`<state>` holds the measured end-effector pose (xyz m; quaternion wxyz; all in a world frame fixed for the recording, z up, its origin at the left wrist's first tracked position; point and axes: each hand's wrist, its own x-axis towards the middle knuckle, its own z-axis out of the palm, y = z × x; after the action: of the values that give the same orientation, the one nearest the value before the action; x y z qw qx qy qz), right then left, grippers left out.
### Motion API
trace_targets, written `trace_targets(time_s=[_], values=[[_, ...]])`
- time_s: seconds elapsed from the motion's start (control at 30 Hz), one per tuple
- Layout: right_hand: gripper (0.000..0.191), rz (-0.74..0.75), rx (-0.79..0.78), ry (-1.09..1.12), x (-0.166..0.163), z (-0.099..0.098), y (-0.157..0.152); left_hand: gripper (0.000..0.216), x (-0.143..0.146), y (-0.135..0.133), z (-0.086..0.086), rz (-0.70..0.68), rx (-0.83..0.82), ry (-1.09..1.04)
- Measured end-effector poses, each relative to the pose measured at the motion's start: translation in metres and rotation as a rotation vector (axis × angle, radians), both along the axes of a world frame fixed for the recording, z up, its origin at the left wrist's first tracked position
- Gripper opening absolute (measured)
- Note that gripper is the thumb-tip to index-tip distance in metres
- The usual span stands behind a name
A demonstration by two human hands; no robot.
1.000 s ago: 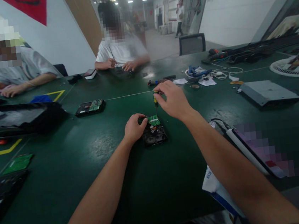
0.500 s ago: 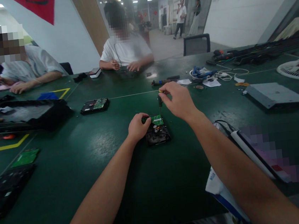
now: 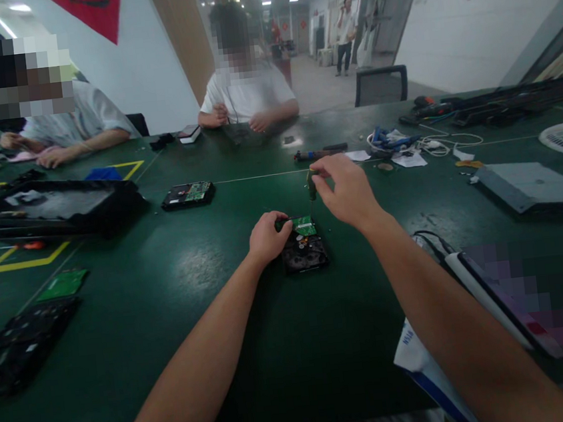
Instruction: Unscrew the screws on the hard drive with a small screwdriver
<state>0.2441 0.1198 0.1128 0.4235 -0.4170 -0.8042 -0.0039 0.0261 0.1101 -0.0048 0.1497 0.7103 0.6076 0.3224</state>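
A black hard drive (image 3: 305,257) with a green circuit board (image 3: 304,225) at its far end lies on the dark green table (image 3: 270,346). My left hand (image 3: 270,235) grips the drive's left far edge, thumb on top and fingers down its side. In my right hand (image 3: 341,181), thumb and fingers pinch a small screwdriver (image 3: 312,187), held upright above the board's right far corner. Whether its thin tip touches a screw I cannot tell.
Another hard drive (image 3: 188,194) lies at left, near a black tray (image 3: 54,205). A loose green board (image 3: 64,284) and a black drive (image 3: 21,342) lie nearer. At right are a grey metal box (image 3: 534,181) and a tablet-like device (image 3: 507,305). Two people sit across the table.
The whole view has shifted, so everything sits a little further right. My right hand with the screwdriver has risen slightly from the drive; my left hand keeps its grip.
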Motion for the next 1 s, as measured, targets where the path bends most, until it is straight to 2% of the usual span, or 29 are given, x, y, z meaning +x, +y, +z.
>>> trace_targets(time_s=[0.3,1.0], values=[[0.011,0.002,-0.022,0.055,-0.0003,-0.0051,0.0055,0.024,-0.0002,-0.0004,0.001,0.0,-0.015,-0.007],[0.008,-0.028,0.062,0.041,0.0011,-0.0047,0.007,0.021,-0.0005,0.0009,0.0002,0.003,-0.013,0.007]])
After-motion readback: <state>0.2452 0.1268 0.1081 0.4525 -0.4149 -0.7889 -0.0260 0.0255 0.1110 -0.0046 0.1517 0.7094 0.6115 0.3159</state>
